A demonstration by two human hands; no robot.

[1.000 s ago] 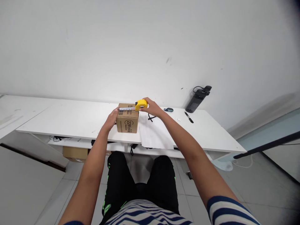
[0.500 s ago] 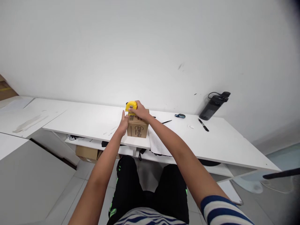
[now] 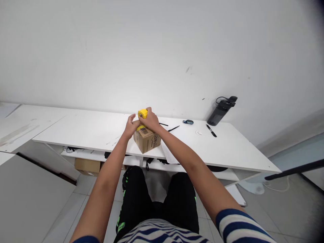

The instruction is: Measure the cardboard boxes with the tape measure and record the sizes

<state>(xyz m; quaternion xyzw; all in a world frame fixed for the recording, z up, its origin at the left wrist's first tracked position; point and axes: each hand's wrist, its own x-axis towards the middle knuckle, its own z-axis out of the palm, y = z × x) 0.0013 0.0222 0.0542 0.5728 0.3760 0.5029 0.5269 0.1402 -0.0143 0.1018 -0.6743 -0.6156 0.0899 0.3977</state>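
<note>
My right hand (image 3: pixel 151 120) grips a yellow tape measure (image 3: pixel 142 113) at the back of a small brown cardboard box (image 3: pixel 149 142). A short length of yellow blade (image 3: pixel 140 128) shows across the box's top. At the box's left corner, my left hand (image 3: pixel 130 127) has its thumb at the blade's end and its index finger raised; the other fingers are partly hidden. The box sits on the white desk (image 3: pixel 96 130), turned at an angle, with dark printing on its front and top.
Right of the box lie a dark pen (image 3: pixel 173 128), a sheet of paper (image 3: pixel 170 154), a small dark blue object (image 3: pixel 188 122) and a black marker (image 3: pixel 211 130). A dark bottle (image 3: pixel 220 113) leans against the wall. Another carton (image 3: pixel 87 166) stands on the floor under the desk.
The box has turned, so a corner now points toward me. My left hand has shifted to its left corner, and the tape measure has tilted. The view has shifted slightly right.
</note>
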